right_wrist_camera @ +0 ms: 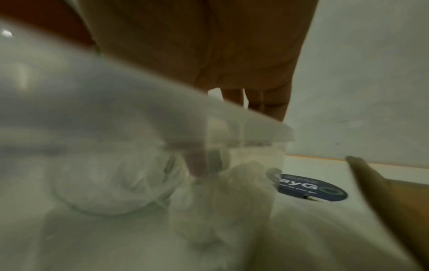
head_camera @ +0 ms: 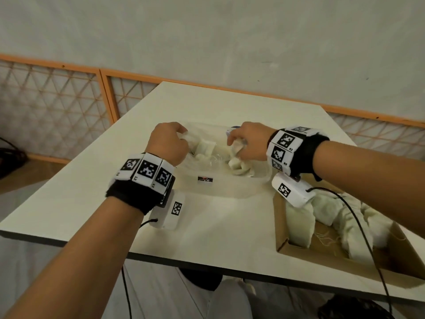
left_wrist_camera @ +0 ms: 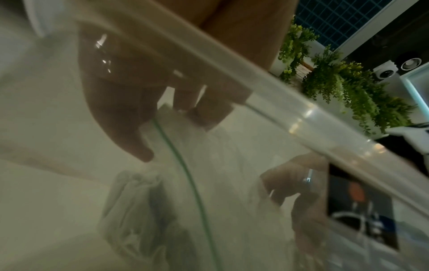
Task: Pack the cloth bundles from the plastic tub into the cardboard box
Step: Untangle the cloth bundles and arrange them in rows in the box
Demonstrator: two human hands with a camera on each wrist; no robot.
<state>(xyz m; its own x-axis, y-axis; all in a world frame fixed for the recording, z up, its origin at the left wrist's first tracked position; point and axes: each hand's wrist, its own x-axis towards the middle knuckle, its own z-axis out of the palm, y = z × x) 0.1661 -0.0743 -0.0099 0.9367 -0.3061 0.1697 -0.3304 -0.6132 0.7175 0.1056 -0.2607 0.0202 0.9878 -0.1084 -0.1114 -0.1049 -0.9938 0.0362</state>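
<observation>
Both hands in the plastic tub, each gripping cloth.

The left hand curls its fingers round a cloth bundle at the left side of the clear plastic tub; the right hand clenches a second bundle at the right side (the wrist views look through the blurred tub wall). Packed bundles lie in the cardboard box, just right of the tub on the table.

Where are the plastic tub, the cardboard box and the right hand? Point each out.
plastic tub (head_camera: 226,191): head view, near wall.
cardboard box (head_camera: 281,223): head view, left wall.
right hand (head_camera: 249,141): head view, back of hand.
</observation>
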